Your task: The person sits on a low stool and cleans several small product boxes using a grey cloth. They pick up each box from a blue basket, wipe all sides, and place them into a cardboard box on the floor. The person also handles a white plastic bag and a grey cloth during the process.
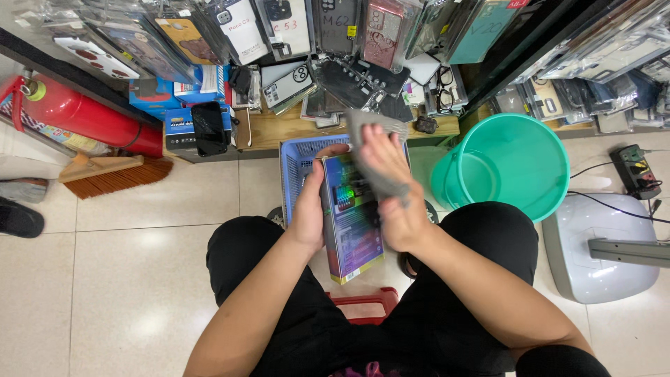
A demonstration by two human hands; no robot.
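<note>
My left hand [309, 206] grips the left edge of a flat, colourful product box [352, 223] held over my lap. My right hand [391, 188] presses a grey cloth [373, 150] against the top of that box. The cloth drapes over the box's upper right corner and hides part of it. Just beyond the box sits a blue plastic basket [296, 164], mostly hidden by my hands.
A teal bucket [509, 167] stands at the right. Racks of phone cases [335, 42] fill the back above a wooden shelf [279, 129]. A red fire extinguisher [84, 115] and a broom [115, 174] lie left. A power strip [638, 171] and grey fan base [600, 248] sit far right.
</note>
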